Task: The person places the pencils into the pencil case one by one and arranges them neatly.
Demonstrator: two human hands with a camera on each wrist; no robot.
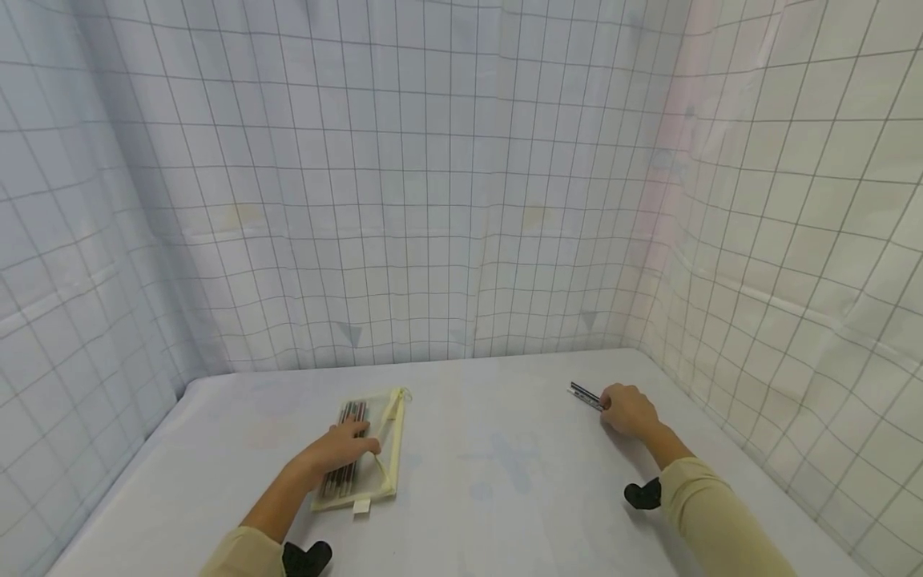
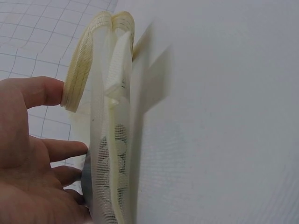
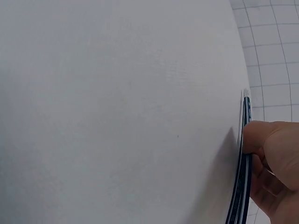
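On the left of the table lies a pale-yellow mesh zip pouch (image 1: 364, 506), with several slim pens (image 1: 344, 473) inside, seen through the mesh. My left hand (image 1: 335, 451) rests on it, fingers spread over the pens. Its thumb (image 2: 46, 92) touches the zipper edge (image 2: 77, 86), which bows up away from the rest of the pouch. Far to the right, my right hand (image 1: 629, 410) pinches a small bundle of dark slim pens (image 1: 586, 394) between thumb and fingers, low over the table. In the right wrist view the pens (image 3: 242, 179) stretch past the thumb on both sides.
A white table (image 1: 476, 513) spreads between the hands. Grid-patterned curtains (image 1: 433, 200) hang behind it and along both sides. A small pale tag (image 1: 362, 507) sticks out from the pouch's near edge. Dark wrist mounts (image 1: 642, 494) sit under both forearms.
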